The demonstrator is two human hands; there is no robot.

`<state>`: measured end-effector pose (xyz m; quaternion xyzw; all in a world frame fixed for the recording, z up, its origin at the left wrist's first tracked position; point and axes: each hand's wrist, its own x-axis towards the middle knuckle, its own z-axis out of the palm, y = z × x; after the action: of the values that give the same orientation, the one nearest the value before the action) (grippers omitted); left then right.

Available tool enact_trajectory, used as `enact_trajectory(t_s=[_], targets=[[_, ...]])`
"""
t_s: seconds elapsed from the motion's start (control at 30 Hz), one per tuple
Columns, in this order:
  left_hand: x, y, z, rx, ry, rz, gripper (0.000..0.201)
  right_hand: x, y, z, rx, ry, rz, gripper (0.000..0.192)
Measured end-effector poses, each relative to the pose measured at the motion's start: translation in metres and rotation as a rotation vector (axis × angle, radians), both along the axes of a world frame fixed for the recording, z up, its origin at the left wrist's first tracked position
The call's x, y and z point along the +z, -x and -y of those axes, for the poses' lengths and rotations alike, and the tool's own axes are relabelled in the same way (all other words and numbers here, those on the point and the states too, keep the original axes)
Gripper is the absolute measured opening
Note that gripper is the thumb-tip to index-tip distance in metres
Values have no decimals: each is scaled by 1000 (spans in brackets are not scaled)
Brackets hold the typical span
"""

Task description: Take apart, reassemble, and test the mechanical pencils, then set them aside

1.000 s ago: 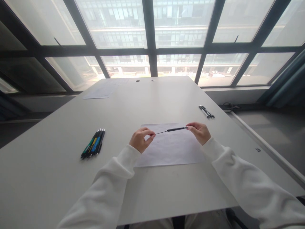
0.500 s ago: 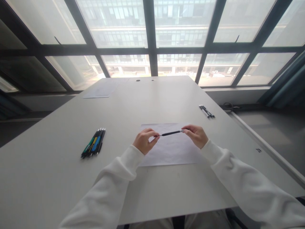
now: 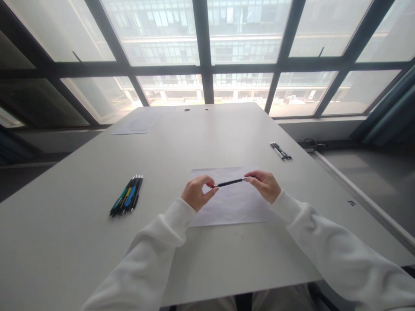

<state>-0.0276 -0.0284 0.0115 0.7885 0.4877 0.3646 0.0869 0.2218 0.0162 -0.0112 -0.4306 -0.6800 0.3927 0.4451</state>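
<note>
A black pen (image 3: 231,182) is held level in front of me, above a white sheet of paper (image 3: 235,207). My right hand (image 3: 265,185) grips its right end by the silver section, with the thumb below and the fingers over it. At the left end, my left hand (image 3: 198,192) pinches a thin dark piece, which looks like a pen refill (image 3: 214,186), between thumb and forefinger. The refill lines up with the barrel, and only a short bit of it shows. How far it sits inside is hidden.
Left of the paper lies a row of several pens (image 3: 127,196) with black, green, yellow and blue parts. A smaller group of pens (image 3: 280,151) lies near the right table edge. More paper sheets (image 3: 132,123) rest at the far left of the white table (image 3: 207,142).
The bare thin stretch between my left fingertips and the barrel has become shorter. Both hands and the pen have shifted slightly left in view. The pens on the table lie as before.
</note>
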Motion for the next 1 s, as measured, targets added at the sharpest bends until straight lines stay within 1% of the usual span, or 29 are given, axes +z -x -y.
enact_trajectory(t_s=[0.13,0.33,0.5,0.6,0.67,0.8,1.0], targets=[[0,-1,0,2,20,11,11,-1,0,0,6,12,-5,23],[-1,-2,0,27,91,137,12,-2,-1,-1,1,27,-8,24],[-5,0,-1,-11,163,236,12,-4,-2,-3,-6,32,-22,25],[-5,0,-1,-43,222,333,15,-4,-2,-4,-6,37,-35,26],[-5,0,-1,-41,267,400,16,-5,-2,-4,-1,40,-51,27],[-5,0,-1,-16,310,489,19,-6,-3,-4,8,48,-79,27],[-8,-1,-2,-51,370,563,20,-8,-3,-4,25,49,-86,26]])
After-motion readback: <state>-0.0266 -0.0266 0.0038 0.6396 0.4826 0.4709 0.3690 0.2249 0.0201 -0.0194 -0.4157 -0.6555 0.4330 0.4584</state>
